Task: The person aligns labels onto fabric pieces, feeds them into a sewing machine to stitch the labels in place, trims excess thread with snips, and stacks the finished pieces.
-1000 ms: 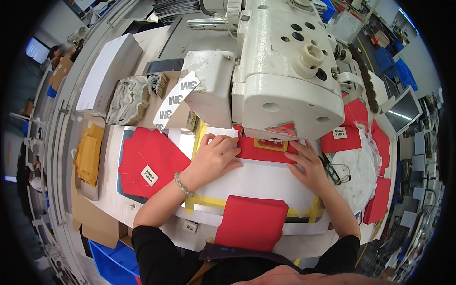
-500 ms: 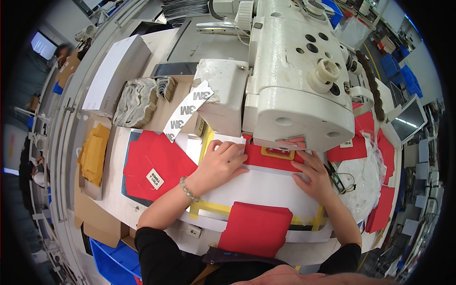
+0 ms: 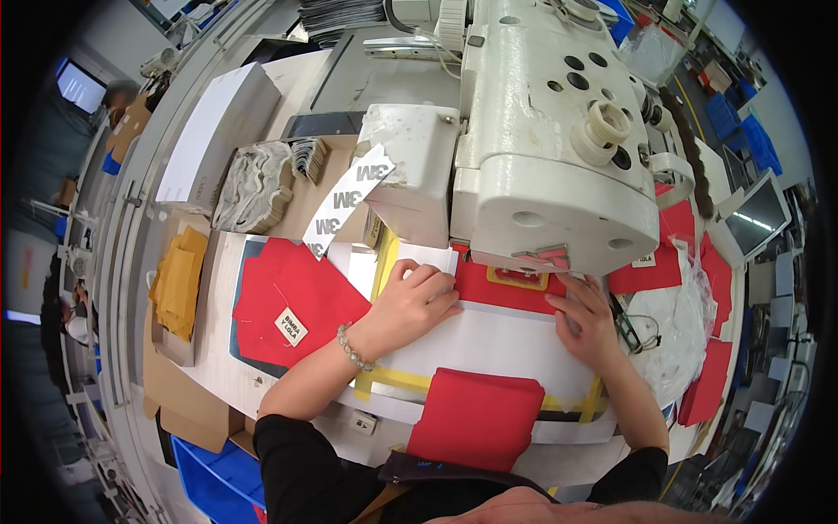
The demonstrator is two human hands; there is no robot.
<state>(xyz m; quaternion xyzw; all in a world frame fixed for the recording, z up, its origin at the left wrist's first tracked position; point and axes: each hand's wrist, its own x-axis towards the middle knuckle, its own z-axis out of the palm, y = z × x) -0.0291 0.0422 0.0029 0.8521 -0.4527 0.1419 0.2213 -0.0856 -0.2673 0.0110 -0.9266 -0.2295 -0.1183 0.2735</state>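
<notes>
left hand (image 3: pixel 415 301) flat, fingers spread, pressing white template (image 3: pixel 489 341) | right hand (image 3: pixel 589 319) flat on its right edge, gripping nothing | red fabric (image 3: pixel 515 288) lay under sewing machine (image 3: pixel 550 148), far of both hands | looked light, soft, prone to slide; best pinned by edges near the needle

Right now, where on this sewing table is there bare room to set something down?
The widest bare patch is the white sheet between the left hand and right hand, above the folded red cloth. It is crowded at the left, with stacked red pieces and yellow cloth, and under the sewing machine. More red pieces fill the right.
</notes>
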